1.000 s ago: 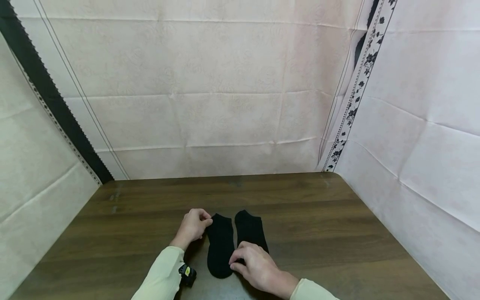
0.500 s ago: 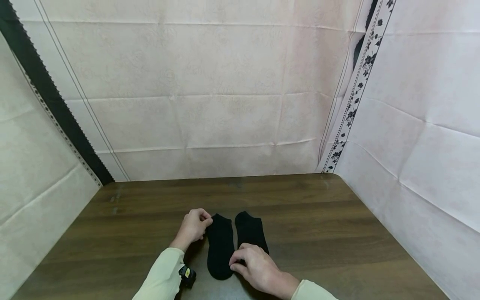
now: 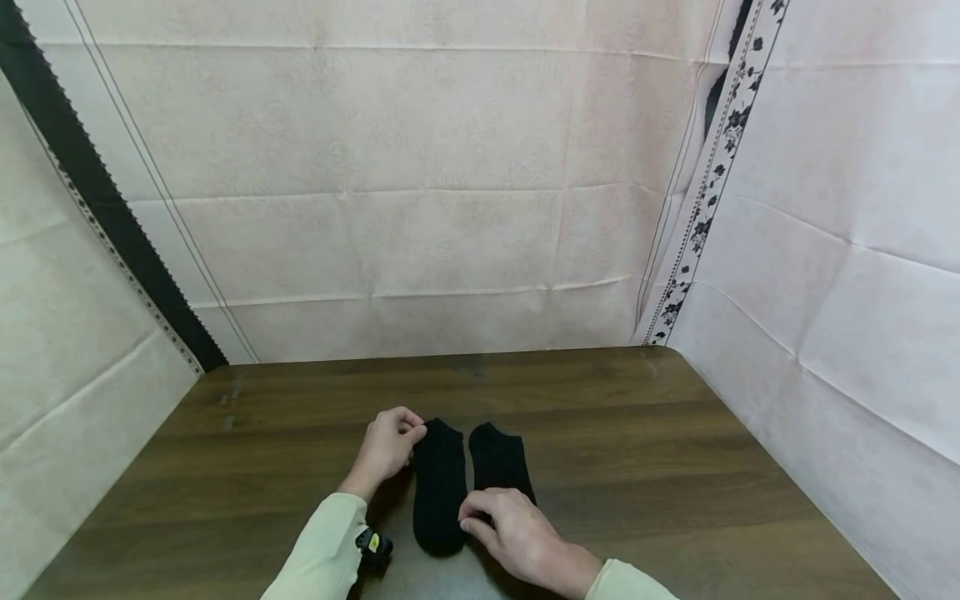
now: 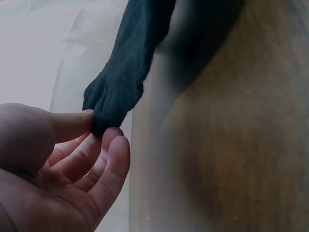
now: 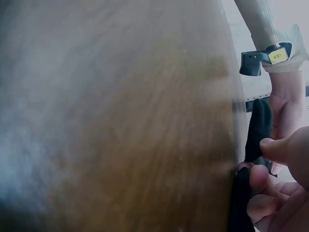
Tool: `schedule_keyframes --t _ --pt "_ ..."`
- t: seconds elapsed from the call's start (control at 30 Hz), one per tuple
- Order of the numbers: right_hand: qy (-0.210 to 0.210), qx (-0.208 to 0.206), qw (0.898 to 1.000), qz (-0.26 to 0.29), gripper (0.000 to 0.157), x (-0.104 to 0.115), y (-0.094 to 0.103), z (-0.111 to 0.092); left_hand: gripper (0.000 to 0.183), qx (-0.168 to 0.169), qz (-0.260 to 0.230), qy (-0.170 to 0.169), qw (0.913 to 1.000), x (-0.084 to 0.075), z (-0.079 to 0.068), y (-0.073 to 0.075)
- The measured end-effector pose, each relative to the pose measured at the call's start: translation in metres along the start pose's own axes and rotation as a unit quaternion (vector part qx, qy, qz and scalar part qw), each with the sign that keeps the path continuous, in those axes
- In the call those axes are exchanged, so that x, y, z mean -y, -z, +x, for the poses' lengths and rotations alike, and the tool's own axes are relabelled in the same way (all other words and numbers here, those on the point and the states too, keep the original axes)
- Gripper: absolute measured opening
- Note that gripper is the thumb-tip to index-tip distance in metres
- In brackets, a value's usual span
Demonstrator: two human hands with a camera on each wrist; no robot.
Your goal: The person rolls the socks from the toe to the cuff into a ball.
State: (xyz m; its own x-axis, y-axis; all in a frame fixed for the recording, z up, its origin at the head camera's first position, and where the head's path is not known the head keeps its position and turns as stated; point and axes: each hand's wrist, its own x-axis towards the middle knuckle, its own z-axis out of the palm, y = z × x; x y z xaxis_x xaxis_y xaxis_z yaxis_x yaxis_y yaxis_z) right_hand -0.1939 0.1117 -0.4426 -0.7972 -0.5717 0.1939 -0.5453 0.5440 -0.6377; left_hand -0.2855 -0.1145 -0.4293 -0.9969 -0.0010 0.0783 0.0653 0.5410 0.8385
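Two black ankle socks lie side by side, the left sock (image 3: 438, 492) and the right sock (image 3: 501, 458). My left hand (image 3: 388, 442) pinches the upper left corner of the left sock between thumb and fingertips; in the left wrist view that sock's end (image 4: 118, 82) is bunched and raised from the wood. My right hand (image 3: 513, 533) pinches the left sock's right edge near its rounded toe. It covers the lower part of the right sock. In the right wrist view, my right thumb presses on one sock (image 5: 259, 125), with the other sock (image 5: 240, 200) below my fingers.
The brown wooden table (image 3: 637, 458) spreads around the socks. Behind it hangs a pale cloth (image 3: 450, 250), with further cloth sides at left and right. A small black camera (image 3: 373, 546) is strapped to the left wrist.
My left hand has shifted slightly away from me, carrying the upper end of the left sock with it. The right hand and the right sock have stayed nearly still.
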Motion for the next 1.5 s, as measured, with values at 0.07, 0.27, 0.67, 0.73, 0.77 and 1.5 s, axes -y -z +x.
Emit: schedule_keyframes --t 0.07,0.27,0.67,0.73,0.77,1.5 --pt "0.006 -0.009 1.000 0.010 0.006 0.000 0.000 -0.001 0.004 -0.004 -0.008 -0.006 0.9999 -0.002 0.000 0.001" --pt "0.006 -0.047 0.998 0.046 0.007 0.002 -0.002 -0.004 0.005 -0.010 -0.026 -0.010 0.9996 -0.009 0.001 0.003" --pt "-0.050 -0.070 0.984 0.158 0.006 0.004 0.002 -0.005 0.006 -0.017 -0.021 -0.024 0.9994 -0.021 0.000 0.003" --pt "-0.059 -0.071 0.980 0.176 0.006 0.005 0.004 -0.006 0.006 -0.018 -0.021 -0.024 0.9993 -0.023 0.001 0.003" --pt "-0.062 -0.071 0.978 0.185 0.006 0.005 0.005 -0.006 0.006 -0.019 -0.021 -0.024 0.9993 -0.024 0.001 0.003" --pt "-0.112 -0.103 0.933 0.326 0.009 0.002 0.010 -0.009 0.007 -0.015 -0.054 -0.032 0.9979 -0.028 0.004 -0.001"
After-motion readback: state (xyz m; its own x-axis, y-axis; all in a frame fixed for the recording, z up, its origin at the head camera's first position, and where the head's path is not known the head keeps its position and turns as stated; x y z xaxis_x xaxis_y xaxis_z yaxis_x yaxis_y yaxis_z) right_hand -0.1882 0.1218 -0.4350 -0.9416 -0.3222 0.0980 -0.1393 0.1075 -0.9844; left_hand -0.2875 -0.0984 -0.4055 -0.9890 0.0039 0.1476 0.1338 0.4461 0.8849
